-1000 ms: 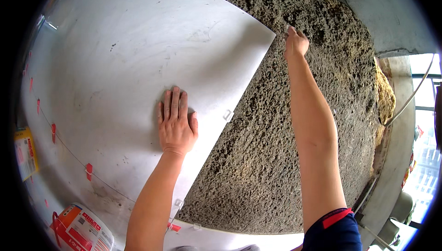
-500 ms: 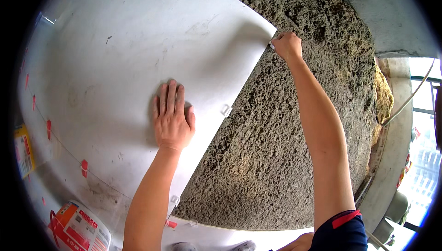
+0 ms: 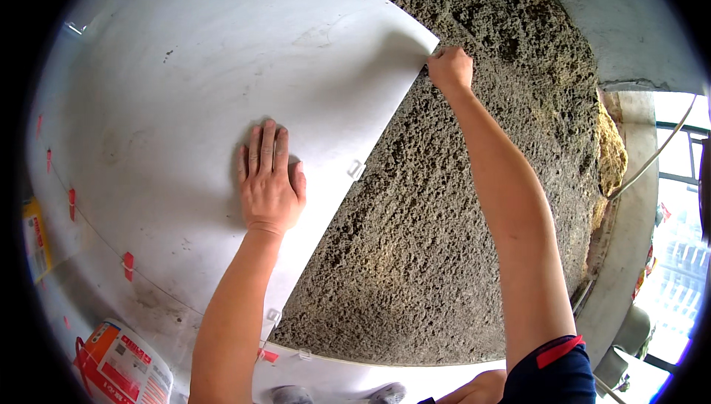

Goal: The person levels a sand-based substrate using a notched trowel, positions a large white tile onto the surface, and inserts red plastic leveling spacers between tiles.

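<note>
A large white tile (image 3: 185, 108) fills the left and middle of the view. My left hand (image 3: 270, 189) lies flat on its face, fingers stretched out. Up at the tile's right edge, below its far corner, my right hand (image 3: 452, 69) is closed in a pinch; the small clear-white tile clip in its fingers is mostly hidden now. Midway along that same edge sits another tile clip (image 3: 356, 170), and a lower clip (image 3: 273, 316) shows beside my left forearm. Right of the edge, a rough, ridged grey mortar bed (image 3: 415, 256) is exposed.
Red wedges (image 3: 128, 265) line a seam at the left. A red and white bucket (image 3: 129, 363) stands at the lower left, a yellow package (image 3: 35, 239) above it. Shoes (image 3: 292, 395) show at the bottom. A cable (image 3: 655, 159) hangs by the bright opening at right.
The view has shifted slightly. My right hand has turned at the tile edge, hiding the clip that showed at its fingertips. My left hand stays flat on the tile.
</note>
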Demonstrator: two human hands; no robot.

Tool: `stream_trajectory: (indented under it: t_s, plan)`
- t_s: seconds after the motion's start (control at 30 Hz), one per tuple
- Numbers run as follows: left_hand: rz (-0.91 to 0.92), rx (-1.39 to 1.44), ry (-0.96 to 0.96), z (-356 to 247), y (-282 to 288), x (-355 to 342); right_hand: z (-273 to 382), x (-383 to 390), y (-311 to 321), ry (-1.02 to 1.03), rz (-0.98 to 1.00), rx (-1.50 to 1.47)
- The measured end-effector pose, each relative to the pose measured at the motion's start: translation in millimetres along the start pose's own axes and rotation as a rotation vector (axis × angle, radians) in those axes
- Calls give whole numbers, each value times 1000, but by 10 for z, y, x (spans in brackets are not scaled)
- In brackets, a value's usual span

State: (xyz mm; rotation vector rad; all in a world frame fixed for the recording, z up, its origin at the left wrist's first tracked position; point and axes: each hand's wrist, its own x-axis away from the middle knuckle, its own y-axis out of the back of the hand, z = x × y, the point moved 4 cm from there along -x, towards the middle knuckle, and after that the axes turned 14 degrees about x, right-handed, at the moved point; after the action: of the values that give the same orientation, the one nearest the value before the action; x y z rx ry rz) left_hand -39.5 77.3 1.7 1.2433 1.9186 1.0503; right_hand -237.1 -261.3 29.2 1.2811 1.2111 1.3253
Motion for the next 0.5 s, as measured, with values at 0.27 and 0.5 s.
stream_trajectory:
  t_s: [0.27, 0.5]
  plan:
    - [27, -2, 22, 3, 30, -15, -57, -27, 192, 77, -3, 110]
    - [31, 18, 21, -24, 17, -26, -51, 33, -73, 31, -188, 23]
